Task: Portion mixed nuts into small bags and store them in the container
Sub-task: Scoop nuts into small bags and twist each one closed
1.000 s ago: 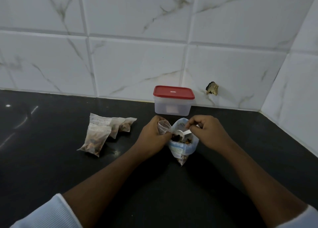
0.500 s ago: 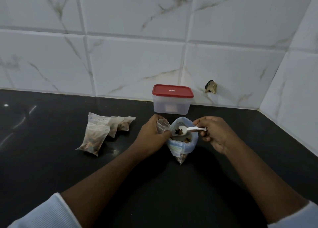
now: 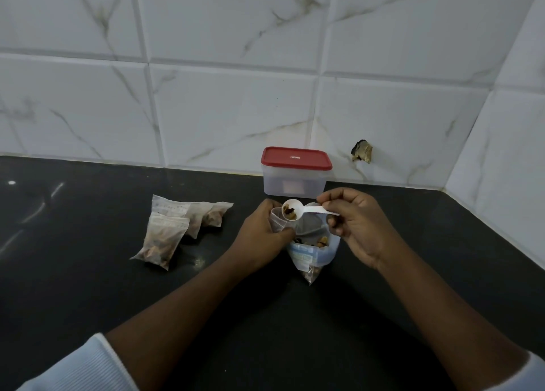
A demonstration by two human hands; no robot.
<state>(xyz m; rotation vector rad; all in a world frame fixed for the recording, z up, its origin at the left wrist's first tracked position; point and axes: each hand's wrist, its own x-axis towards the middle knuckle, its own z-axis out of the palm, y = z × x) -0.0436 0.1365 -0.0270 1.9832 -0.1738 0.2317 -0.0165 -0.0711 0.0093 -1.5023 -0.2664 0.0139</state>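
Note:
My left hand grips a small clear bag by its open mouth, held upright beside the large bag of mixed nuts standing on the black counter. My right hand pinches the handle of a white plastic spoon. The spoon's bowl carries a few nuts and hovers right over the small bag's mouth. Behind the hands stands a clear container with a red lid, closed.
Filled small bags lie in a loose pile on the counter to the left. White marble-pattern tiles form the back wall and the right wall, meeting in a corner. A chipped hole marks the back wall.
My right hand lifted the loaded spoon out of the large nut bag and swung it left to the small bag's mouth. My left hand stayed put.

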